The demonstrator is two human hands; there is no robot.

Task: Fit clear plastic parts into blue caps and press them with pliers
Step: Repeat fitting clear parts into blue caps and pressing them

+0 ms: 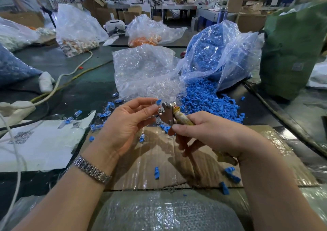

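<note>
My right hand (210,135) grips the worn yellow handles of the pliers (169,114), whose metal jaws point up and to the left. My left hand (131,122) pinches a small blue cap (158,102) between thumb and fingertips, right at the jaws. A heap of loose blue caps (207,99) spills from a clear bag just behind the hands. A clear bag of clear plastic parts (148,75) lies to its left. Several finished blue-and-clear pieces (106,114) are scattered on the dark table at the left.
A flat cardboard sheet (155,160) lies under my hands with a few stray blue caps (231,175). White paper (39,145) and cables (58,87) lie at the left. A green sack (293,53) stands at the right. More bags of orange and blue parts sit behind.
</note>
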